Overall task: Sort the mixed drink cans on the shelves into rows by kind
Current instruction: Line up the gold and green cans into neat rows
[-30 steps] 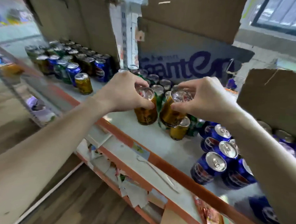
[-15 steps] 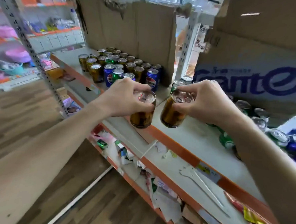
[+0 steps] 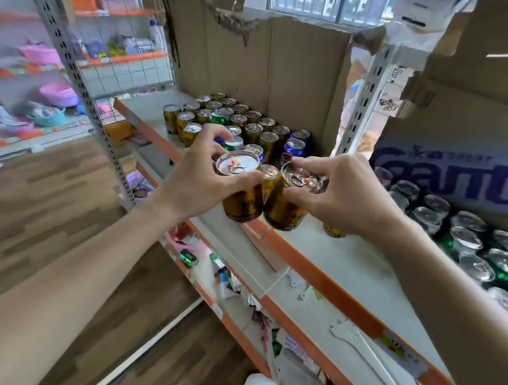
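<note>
Left hand (image 3: 200,176) and right hand (image 3: 345,194) side by side, both curled in grips, arms outstretched.

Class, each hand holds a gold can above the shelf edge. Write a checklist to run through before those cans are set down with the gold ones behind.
1. Left hand grips the left gold can by its rim: ok.
2. Right hand grips the right gold can: ok, though the can is tilted.
3. Held cans match the gold group in colour: ok.
4. Gold group holds one kind only: not ok; a green can and blue cans stand in it.
5. Free spot in the group's front row: cannot tell; the hands hide it.
</note>
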Demonstrator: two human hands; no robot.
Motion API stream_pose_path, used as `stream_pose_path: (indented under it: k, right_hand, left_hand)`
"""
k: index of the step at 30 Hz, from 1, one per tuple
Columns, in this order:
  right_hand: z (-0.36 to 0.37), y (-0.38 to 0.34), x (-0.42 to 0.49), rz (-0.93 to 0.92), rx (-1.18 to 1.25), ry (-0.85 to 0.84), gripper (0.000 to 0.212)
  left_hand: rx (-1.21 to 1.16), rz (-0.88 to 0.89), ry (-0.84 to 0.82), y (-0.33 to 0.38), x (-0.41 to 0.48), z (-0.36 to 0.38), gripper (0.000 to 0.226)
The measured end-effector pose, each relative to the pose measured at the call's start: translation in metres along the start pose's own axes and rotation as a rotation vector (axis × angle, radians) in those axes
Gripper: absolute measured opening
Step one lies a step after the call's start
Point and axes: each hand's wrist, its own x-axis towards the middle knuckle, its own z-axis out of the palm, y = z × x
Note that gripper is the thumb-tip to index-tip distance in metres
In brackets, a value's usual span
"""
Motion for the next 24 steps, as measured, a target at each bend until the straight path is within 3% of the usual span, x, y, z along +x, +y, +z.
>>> stream_pose_path:
  k: [2,5,10,24]
  right_hand:
    - [0.002,0.004,0.009,-0.015,0.012,0.026,0.052]
    - [0.002,0.011,0.028,-0.017,0.045,0.064,0.047]
    - [0.001,0.026,0.065,-0.037,0.082,0.098,0.042]
    - [0.025,0.024,0.144,-0.052,0.044,0.037,0.040]
  left_hand:
    - [-0.118,-0.025,0.049,-0.009,0.008,0.001,0.061]
    - [-0.051,0.031,0.083,-0.021,0.025,0.002,0.045]
    - [-0.015,0.056,0.111,-0.027,0.061,0.003,0.040]
    - [0.014,0.006,0.142,-0.080,0.112,-0.036,0.047]
